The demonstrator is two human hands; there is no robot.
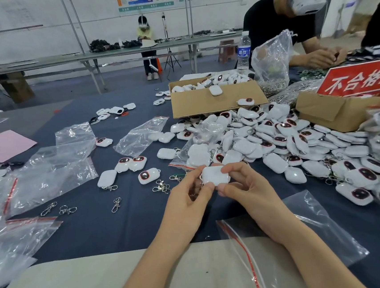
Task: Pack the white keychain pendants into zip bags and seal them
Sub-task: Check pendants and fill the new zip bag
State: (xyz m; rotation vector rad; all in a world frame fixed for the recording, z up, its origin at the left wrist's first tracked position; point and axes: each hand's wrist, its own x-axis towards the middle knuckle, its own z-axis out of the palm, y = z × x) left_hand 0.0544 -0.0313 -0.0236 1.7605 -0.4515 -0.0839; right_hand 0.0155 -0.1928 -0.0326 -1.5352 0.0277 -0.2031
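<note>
I hold one white keychain pendant (215,175) above the dark blue table, blank side up. My left hand (188,198) grips its left end and my right hand (243,188) pinches its right end. An empty zip bag (293,243) with a red seal strip lies flat under my right forearm. A big heap of white pendants (277,140), many with dark red faces, is spread to the right. Several loose pendants (137,164) and metal clasps (116,204) lie to the left of my hands.
More empty zip bags (48,176) cover the left side. An open cardboard box (215,99) of pendants stands behind the heap, another box with a red sign (359,80) at right. A person (296,24) works across the table beside a water bottle (243,52).
</note>
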